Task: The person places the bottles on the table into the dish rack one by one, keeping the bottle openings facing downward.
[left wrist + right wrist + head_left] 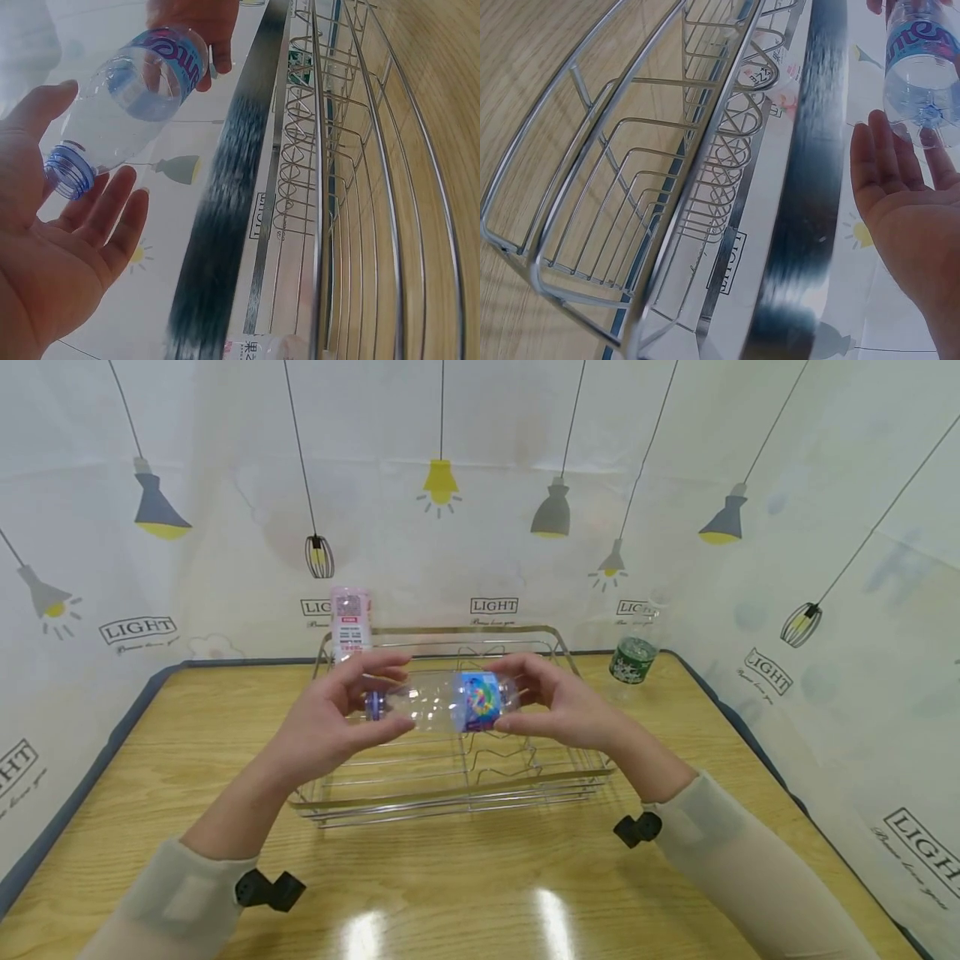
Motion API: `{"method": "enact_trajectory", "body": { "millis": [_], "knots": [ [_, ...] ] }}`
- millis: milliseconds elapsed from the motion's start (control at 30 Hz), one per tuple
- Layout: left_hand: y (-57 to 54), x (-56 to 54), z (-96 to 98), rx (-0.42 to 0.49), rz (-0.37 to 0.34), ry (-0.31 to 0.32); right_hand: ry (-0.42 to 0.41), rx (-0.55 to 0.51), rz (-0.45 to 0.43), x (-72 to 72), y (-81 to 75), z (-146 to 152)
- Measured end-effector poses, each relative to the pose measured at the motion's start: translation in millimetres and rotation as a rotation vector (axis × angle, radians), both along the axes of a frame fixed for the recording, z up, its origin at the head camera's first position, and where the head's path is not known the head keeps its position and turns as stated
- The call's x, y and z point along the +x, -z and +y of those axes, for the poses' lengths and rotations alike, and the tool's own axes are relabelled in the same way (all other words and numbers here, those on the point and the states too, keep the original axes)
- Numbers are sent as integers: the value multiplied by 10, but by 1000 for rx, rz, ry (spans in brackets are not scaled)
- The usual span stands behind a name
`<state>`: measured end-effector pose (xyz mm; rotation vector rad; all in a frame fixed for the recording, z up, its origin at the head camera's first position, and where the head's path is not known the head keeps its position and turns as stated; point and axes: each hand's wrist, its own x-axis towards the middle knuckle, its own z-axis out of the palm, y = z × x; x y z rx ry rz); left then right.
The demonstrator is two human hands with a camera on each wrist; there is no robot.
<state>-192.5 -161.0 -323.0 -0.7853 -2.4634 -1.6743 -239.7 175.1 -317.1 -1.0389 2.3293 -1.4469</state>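
A clear plastic bottle (431, 703) with a blue patterned label lies sideways in the air above a wire rack. My left hand (324, 718) is at its neck end, thumb in front and fingers behind. In the left wrist view the blue threaded neck (69, 172) shows no cap and sits between thumb and fingers. The right hand (573, 706) holds the label and base end, its thumb at the label's lower edge. From the right wrist, the bottle's base (922, 112) appears right at the fingertips (877, 124).
The metal dish rack (450, 800) stands on a wooden table (465, 877), below the hands. A pink-labelled container (350, 620) is upright at its back left. To the back right stands a clear bottle with a green label (632, 660). A lamp-patterned cloth (495, 552) surrounds the table.
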Motion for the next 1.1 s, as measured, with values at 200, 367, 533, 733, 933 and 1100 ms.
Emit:
{"method": "enact_trajectory", "body": {
  "millis": [200, 367, 533, 733, 933, 1100],
  "knots": [
    [-8, 23, 56, -133, 106, -7, -18, 2, 21, -2, -1, -18],
    [-9, 27, 116, -214, 246, 25, -29, 7, 38, -7, 16, -23],
    [0, 27, 136, -230, 319, 33, -24, 16, 49, 0, 6, -41],
    [17, 22, 136, -254, 309, 21, -3, 37, 58, -2, -6, -61],
    [31, 14, 142, -253, 274, 27, 11, 42, 58, 9, -27, -70],
    [46, 15, 149, -265, 262, 22, 10, 43, 59, 12, -38, -80]
  ]
}}
